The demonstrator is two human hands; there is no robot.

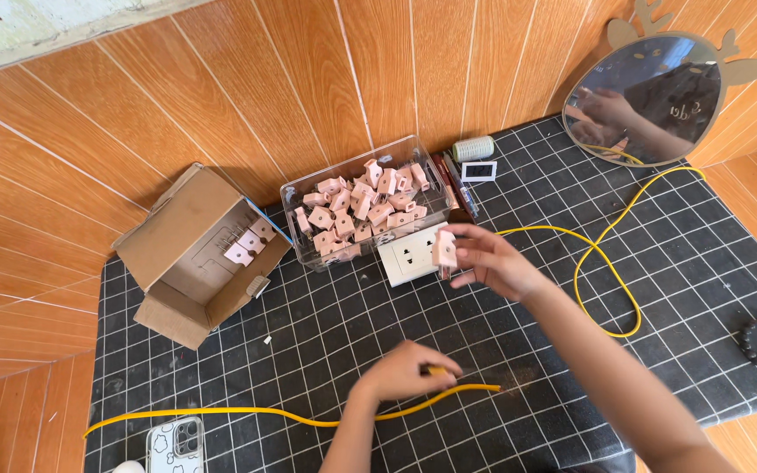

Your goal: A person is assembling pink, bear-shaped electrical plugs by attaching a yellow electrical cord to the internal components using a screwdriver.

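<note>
Right hand point(492, 263): fingers pinching a small pink plastic plug piece point(444, 249) above the white wall socket plate point(409, 254). Left hand point(405, 372): fingers clenched on the thin yellow wire point(247, 411), lying across the black gridded table point(519, 350). Clear plastic box point(304, 219) of pink pieces just behind.

Two bare forearms enter from the lower edge, both uncovered up to the frame border; no sleeve cuff shows on either. Left grip point(405, 372): slender wrist, short fingers, no ring, watch or band visible. Right grip point(488, 260): likewise unadorned, nails short and unpainted as far as can be told. No gloves, tape or markings on either arm.
</note>
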